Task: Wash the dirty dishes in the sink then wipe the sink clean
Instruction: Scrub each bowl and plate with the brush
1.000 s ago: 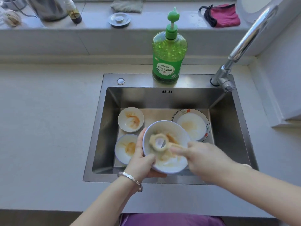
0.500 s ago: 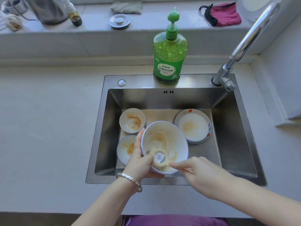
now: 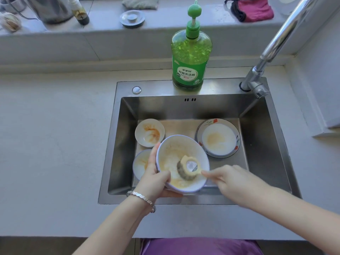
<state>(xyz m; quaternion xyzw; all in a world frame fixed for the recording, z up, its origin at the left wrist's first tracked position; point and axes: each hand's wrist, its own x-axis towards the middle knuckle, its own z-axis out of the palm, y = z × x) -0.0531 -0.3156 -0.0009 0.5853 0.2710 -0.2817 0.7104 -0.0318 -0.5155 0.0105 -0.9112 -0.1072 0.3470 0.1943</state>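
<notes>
Over the steel sink [image 3: 117,144] my left hand [image 3: 154,179] grips the near-left rim of a white bowl [image 3: 173,153], tilted toward me and smeared with yellow residue. Inside the bowl sits a round scrub brush [image 3: 188,167], and my right hand [image 3: 231,179] holds its handle at the bowl's right rim. On the sink floor lie a small stained dish [image 3: 149,132], a second small dish [image 3: 140,163] partly hidden behind my left hand, and a flower-rimmed plate [image 3: 218,138] at the right.
A green dish-soap pump bottle [image 3: 190,57] stands on the sink's back ledge. The faucet [image 3: 272,46] rises at the back right. On the windowsill lie a drain stopper [image 3: 132,18], a grey cloth [image 3: 140,2], a pink cloth [image 3: 252,9] and a small bottle [image 3: 80,11].
The brush has moved around inside the bowl, from the upper middle to the lower part and now toward the right side. My right hand shifted right with it. The bowl stays held.
</notes>
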